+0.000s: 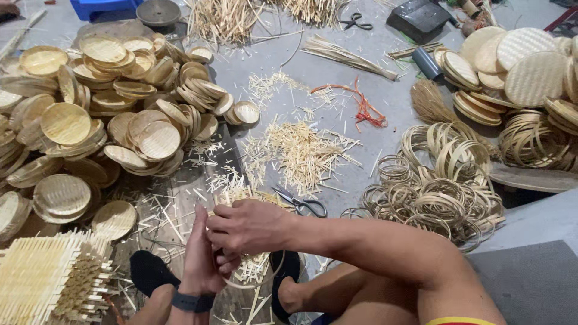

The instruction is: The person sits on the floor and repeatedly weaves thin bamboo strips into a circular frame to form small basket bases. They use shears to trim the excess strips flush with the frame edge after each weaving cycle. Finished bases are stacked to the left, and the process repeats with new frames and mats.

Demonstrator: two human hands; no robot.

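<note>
Both hands at lower centre of the frame, right hand (250,227) crossed over left hand (200,256), fingers (220,232) curled shut on a small woven mat (250,268) inside its ring, scissors (304,204) just up-right on the floor (337,78).

Grey concrete floor (391,102) — woven trays (120,120), bamboo rings (439,192), scissors (304,204), strip offcuts (301,153).
</note>
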